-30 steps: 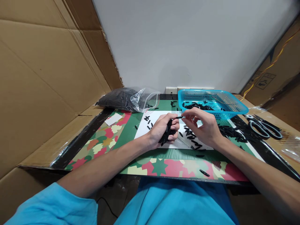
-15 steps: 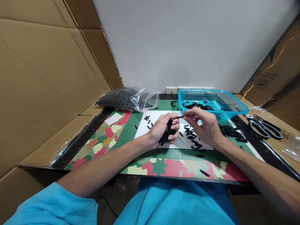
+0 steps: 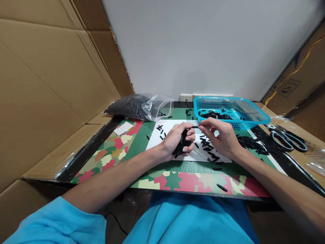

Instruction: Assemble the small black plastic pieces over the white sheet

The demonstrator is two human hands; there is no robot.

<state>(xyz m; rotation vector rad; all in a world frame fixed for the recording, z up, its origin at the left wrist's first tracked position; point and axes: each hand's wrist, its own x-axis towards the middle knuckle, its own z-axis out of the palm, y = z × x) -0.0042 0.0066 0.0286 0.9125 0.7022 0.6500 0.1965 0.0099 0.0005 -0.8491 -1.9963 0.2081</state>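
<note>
Head view: left hand (image 3: 177, 141) is curled shut around a bundle of small black plastic strips (image 3: 181, 145), ends sticking out below the palm. Right hand (image 3: 221, 137) pinches one thin black strip (image 3: 195, 127) between thumb and forefinger; its other fingers are loosely bent. That single strip bridges the two hands, its left end at the left thumb and forefinger, held just above the white paper sheet (image 3: 167, 127).

More loose black pieces (image 3: 208, 149) lie scattered on the sheet under and beside the right hand, a few more left of the left hand. Sheet sits on a green mat with red and cream star shapes (image 3: 175, 178).

Blue perforated plastic basket (image 3: 254, 117) stands behind the right hand, black pieces inside. Clear plastic bag of black parts (image 3: 137, 106) lies at the far left of the mat, mouth open toward the sheet. Black-handled scissors (image 3: 286, 139) lie on the right, well apart from both hands. Brown cardboard wall (image 3: 45, 88) flanks the left side.
</note>
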